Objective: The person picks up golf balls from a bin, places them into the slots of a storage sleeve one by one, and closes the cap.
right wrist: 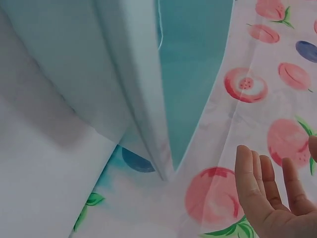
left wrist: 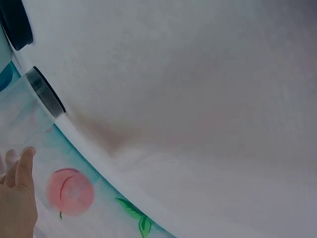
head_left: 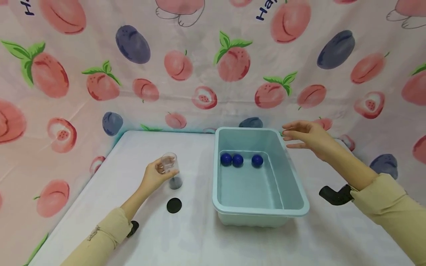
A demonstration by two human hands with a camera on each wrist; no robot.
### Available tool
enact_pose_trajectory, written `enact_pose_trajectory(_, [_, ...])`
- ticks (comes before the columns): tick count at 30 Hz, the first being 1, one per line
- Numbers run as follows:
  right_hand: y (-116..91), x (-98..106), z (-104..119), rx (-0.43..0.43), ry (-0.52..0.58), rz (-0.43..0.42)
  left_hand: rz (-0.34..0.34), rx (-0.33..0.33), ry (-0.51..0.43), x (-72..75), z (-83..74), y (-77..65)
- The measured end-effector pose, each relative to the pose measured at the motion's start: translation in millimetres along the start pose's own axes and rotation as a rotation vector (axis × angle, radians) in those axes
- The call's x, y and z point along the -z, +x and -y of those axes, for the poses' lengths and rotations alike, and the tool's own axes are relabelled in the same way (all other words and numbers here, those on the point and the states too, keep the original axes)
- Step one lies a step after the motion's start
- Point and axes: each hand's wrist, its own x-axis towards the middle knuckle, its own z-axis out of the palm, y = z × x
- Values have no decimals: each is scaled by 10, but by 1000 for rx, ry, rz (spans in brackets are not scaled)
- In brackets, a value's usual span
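My left hand [head_left: 155, 174] grips a clear cylindrical container [head_left: 170, 162] with a dark grey bottom, held upright over the white table. In the left wrist view the fingers [left wrist: 24, 171] lie along the clear wall, and the dark base [left wrist: 45, 92] shows. A round black disc [head_left: 174, 205], like a lid, lies on the table just in front of it. Above the far right rim of a pale blue plastic basin [head_left: 246, 188], my right hand [head_left: 309, 138] is raised, fingers extended and holding nothing. Three dark blue balls [head_left: 237, 160] rest inside the basin toward its back.
A fruit-printed cloth [head_left: 179, 88] hangs behind and along the left of the white table [head_left: 196, 236]. The basin stands right of the table's middle. Black wrist mounts [head_left: 335, 195] stick out from both sleeves.
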Motion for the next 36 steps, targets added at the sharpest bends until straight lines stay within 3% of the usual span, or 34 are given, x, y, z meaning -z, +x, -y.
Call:
enact_pose_trajectory(19, [457,-289,277,-50,-166,68,-7,-22,-9,13,14,-3])
enact_pose_trajectory(28, [654,-489,313,-58,-208,139,-11,-16,-16,-3,26,-4])
enact_pose_trajectory(36, [816,-654,287,-73,-182,131,-2,24,-34,-15,12,-15])
